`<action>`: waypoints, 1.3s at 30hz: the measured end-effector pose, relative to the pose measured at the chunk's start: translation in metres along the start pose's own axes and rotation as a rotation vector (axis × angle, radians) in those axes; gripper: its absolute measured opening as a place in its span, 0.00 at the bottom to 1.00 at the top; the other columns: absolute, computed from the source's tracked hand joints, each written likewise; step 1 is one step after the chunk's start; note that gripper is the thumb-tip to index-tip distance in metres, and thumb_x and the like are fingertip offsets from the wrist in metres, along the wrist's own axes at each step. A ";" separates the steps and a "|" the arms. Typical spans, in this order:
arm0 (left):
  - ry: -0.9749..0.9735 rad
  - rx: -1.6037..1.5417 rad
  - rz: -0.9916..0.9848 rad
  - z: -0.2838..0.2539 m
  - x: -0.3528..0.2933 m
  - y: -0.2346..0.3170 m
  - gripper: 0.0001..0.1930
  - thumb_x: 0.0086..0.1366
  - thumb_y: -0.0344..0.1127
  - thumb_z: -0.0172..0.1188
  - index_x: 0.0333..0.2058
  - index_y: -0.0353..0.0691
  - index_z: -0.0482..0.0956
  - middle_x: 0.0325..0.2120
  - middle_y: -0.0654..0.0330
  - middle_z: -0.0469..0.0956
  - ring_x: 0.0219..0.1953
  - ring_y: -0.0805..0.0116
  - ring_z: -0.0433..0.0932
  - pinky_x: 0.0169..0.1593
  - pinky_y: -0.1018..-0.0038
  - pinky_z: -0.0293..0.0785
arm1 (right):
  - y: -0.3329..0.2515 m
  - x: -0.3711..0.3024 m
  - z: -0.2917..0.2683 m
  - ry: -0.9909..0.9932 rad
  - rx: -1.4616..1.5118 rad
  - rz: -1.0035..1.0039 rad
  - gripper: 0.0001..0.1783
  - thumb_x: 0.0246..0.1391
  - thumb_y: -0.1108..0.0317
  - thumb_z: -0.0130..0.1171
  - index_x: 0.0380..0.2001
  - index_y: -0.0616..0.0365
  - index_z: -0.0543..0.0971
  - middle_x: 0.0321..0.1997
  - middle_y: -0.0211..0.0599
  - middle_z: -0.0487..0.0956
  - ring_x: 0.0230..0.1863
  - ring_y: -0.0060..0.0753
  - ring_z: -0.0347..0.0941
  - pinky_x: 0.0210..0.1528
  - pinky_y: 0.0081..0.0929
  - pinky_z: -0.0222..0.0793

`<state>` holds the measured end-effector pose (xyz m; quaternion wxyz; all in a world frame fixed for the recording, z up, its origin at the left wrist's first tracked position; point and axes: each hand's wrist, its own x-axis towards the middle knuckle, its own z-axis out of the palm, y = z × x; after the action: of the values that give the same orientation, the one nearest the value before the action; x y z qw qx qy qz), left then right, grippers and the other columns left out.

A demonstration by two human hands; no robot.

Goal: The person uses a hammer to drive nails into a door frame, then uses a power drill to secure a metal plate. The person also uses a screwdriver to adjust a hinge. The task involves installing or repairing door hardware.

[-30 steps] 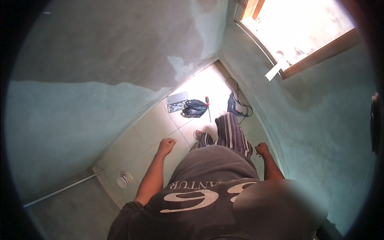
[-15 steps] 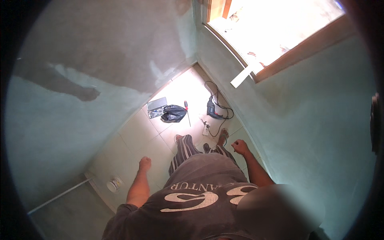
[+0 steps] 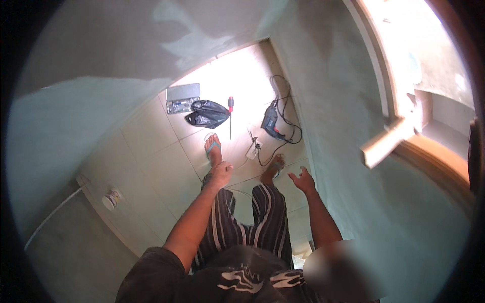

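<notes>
My left hand (image 3: 220,175) hangs over my left shin, its fingers curled in. Whether anything small lies inside them is hidden. My right hand (image 3: 303,181) is open beside my right foot, thumb and fingers apart, with nothing in it. Beyond my feet, a screwdriver (image 3: 231,107) with a black and red handle lies on the tiles. To its left is a crumpled black plastic bag (image 3: 208,114), next to an open case (image 3: 183,92) with small parts inside. At the right lies a corded power drill (image 3: 271,121).
The drill's black cable (image 3: 301,132) loops near the right wall, by a small pale block (image 3: 253,150). A white tub (image 3: 110,199) stands at left. A pale board (image 3: 386,144) juts from the window frame (image 3: 429,156). Walls meet at the far corner.
My left hand has swung forward and right, over my shin. My right hand's fingers have spread from a curl. The view has shifted, showing more of my legs and the window lower down.
</notes>
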<state>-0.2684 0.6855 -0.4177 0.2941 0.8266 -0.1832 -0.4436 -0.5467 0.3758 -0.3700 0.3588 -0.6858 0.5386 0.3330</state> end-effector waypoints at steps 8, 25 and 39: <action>0.020 -0.088 -0.097 0.048 0.156 -0.104 0.17 0.69 0.35 0.65 0.54 0.41 0.85 0.35 0.50 0.85 0.39 0.53 0.84 0.47 0.61 0.77 | -0.100 0.241 0.110 0.184 -0.055 -0.210 0.64 0.53 0.33 0.71 0.75 0.72 0.58 0.70 0.71 0.71 0.71 0.66 0.69 0.73 0.48 0.65; 0.381 0.255 0.087 0.025 0.457 -0.133 0.21 0.64 0.31 0.60 0.56 0.33 0.82 0.41 0.44 0.87 0.47 0.51 0.86 0.55 0.62 0.80 | -0.124 0.390 0.164 0.432 0.267 -0.097 0.52 0.42 0.50 0.79 0.62 0.75 0.67 0.56 0.66 0.81 0.57 0.60 0.81 0.62 0.44 0.75; -0.197 -0.493 -0.091 0.005 0.181 -0.048 0.28 0.72 0.34 0.61 0.68 0.34 0.70 0.53 0.50 0.78 0.54 0.61 0.78 0.59 0.66 0.76 | -0.125 0.082 0.123 0.133 0.579 -0.413 0.47 0.42 0.66 0.79 0.65 0.64 0.68 0.55 0.43 0.80 0.56 0.37 0.78 0.60 0.38 0.75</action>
<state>-0.1726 0.6181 -0.5640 0.4468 0.6903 -0.0602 -0.5659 -0.4167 0.4595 -0.4863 0.5619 -0.6703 0.4829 0.0421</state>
